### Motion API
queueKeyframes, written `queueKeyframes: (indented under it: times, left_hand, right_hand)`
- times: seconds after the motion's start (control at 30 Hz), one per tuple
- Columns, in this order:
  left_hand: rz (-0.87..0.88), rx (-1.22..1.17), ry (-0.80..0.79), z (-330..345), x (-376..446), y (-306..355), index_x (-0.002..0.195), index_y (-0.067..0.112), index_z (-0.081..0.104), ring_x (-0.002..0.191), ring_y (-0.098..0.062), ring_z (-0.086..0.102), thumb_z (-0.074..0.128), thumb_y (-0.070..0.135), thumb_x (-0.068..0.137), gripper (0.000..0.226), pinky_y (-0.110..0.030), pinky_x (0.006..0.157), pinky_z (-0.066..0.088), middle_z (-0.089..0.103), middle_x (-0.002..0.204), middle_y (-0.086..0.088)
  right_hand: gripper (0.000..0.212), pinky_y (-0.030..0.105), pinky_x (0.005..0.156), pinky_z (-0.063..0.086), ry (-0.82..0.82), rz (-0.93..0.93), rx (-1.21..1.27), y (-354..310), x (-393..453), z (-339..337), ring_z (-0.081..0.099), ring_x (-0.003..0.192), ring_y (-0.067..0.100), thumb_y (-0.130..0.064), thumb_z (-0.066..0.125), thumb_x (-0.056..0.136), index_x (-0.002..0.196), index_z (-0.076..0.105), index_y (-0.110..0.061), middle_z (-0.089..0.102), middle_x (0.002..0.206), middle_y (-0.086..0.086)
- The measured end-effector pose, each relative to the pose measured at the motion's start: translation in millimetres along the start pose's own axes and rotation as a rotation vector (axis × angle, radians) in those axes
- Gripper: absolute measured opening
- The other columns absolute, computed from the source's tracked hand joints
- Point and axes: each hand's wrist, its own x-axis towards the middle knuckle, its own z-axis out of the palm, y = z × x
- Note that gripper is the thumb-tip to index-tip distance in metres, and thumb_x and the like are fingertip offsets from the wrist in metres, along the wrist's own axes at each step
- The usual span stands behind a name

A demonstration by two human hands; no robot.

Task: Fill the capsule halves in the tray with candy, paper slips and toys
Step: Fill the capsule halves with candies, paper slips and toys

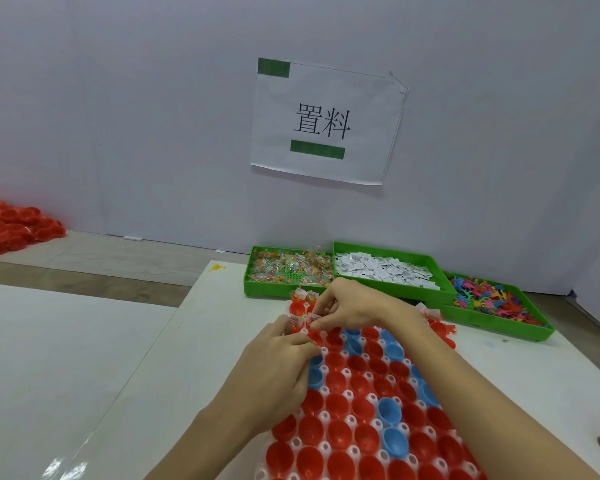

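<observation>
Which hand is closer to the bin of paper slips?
Right. The right hand is just in front of the slips bin; the left hand is lower and further left, over the capsule tray.

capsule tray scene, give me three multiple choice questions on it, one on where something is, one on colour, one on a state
1. Where is the bin of paper slips?
A. between the candy bin and the toy bin
B. left of the candy bin
C. on the capsule tray

2. What colours are the capsule halves in the tray?
A. all green
B. mostly red, some blue
C. yellow and white

3. What state are the near rows of halves in?
A. capped shut
B. filled with toys
C. open and unfilled

Answers:
1. A, the slips sit in the middle of the three green bins.
2. B, red cups dominate, with blue ones scattered among them.
3. C, the near cups show bare insides; only cups at the far end, by the left hand and right hand, hold items.
</observation>
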Motion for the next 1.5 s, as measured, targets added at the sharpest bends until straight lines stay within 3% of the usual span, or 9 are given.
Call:
queueKeyframes:
  times: [0.1,0.23,0.5,0.63,0.8,1.1,1.3,1.4,1.5]
  left_hand:
    - [0.0,0.0,0.0,0,0,1,0.123,0.03,0.072,0.101,-0.009,0.043,0.031,0.025,0.093,0.052,-0.024,0.088,0.045,0.072,0.118,0.019]
    - [0.0,0.002,-0.002,0,-1,1,0.123,0.03,0.073,0.101,-0.009,0.044,0.032,0.024,0.094,0.05,-0.024,0.088,0.046,0.072,0.116,0.019]
    - [0.017,0.006,-0.014,-1,-1,0,0.123,0.03,0.072,0.102,-0.01,0.043,0.029,0.025,0.094,0.052,-0.023,0.09,0.045,0.071,0.118,0.019]
    - [0.022,0.007,-0.015,-2,0,1,0.127,0.029,0.07,0.105,-0.01,0.042,0.028,0.025,0.094,0.053,-0.023,0.094,0.044,0.07,0.122,0.019]
    - [0.021,-0.029,-0.014,-2,-1,-1,0.128,0.03,0.069,0.109,-0.006,0.041,0.028,0.027,0.096,0.052,-0.021,0.097,0.041,0.068,0.125,0.02]
    - [0.029,-0.091,0.035,-11,0,1,0.122,0.026,0.074,0.114,-0.002,0.048,0.046,0.015,0.099,0.037,-0.019,0.098,0.044,0.069,0.123,0.02]
    - [0.061,-0.069,0.091,-11,-1,5,0.097,0.023,0.077,0.099,-0.004,0.053,0.041,0.013,0.093,0.037,-0.018,0.086,0.048,0.07,0.104,0.017]
    - [0.08,-0.112,0.141,-7,0,1,0.093,0.021,0.075,0.098,-0.006,0.055,0.038,0.009,0.094,0.038,-0.023,0.086,0.049,0.068,0.102,0.016]
    - [-0.027,-0.284,0.247,-1,3,0,0.096,0.022,0.075,0.102,-0.008,0.06,0.055,-0.008,0.095,0.036,-0.019,0.087,0.047,0.067,0.101,0.018]
  right_hand:
    - [0.015,0.013,0.067,0.053,0.044,-0.016,0.021,1,-1,-1,0.071,0.075,0.001,-0.022,0.071,0.095,0.107,0.077,-0.015,0.075,0.09,-0.006]
    - [0.007,0.016,0.07,0.056,0.14,-0.043,0.014,-4,2,5,0.068,0.079,0.005,-0.014,0.077,0.089,0.095,0.075,-0.016,0.071,0.088,-0.006]
    - [0.014,0.015,0.063,0.053,0.11,-0.01,0.019,-3,8,17,0.067,0.075,0.006,-0.005,0.08,0.081,0.081,0.075,-0.017,0.072,0.083,-0.005]
    - [0.007,0.012,0.062,0.048,0.137,-0.019,0.038,0,9,17,0.066,0.077,0.003,-0.017,0.084,0.082,0.088,0.08,-0.017,0.073,0.085,-0.007]
    - [0.025,0.014,0.066,0.052,0.19,-0.056,0.147,8,-14,0,0.069,0.076,0.0,-0.045,0.069,0.094,0.104,0.08,-0.025,0.075,0.087,-0.012]
    - [0.025,0.019,0.068,0.057,0.373,-0.073,0.577,69,-112,-31,0.072,0.077,0.012,-0.038,0.058,0.099,0.098,0.081,-0.026,0.079,0.09,-0.001]
    - [0.032,0.02,0.064,0.056,0.485,-0.006,0.874,106,-143,-19,0.068,0.075,0.017,-0.043,0.058,0.094,0.099,0.082,-0.021,0.076,0.089,0.01]
    - [0.032,0.021,0.061,0.053,0.504,-0.004,0.917,107,-144,-8,0.066,0.072,0.016,-0.042,0.059,0.094,0.097,0.082,-0.02,0.075,0.085,0.01]
    - [0.03,0.018,0.059,0.052,0.508,-0.036,0.905,101,-145,0,0.066,0.068,0.015,-0.042,0.06,0.094,0.091,0.082,-0.021,0.074,0.081,0.009]
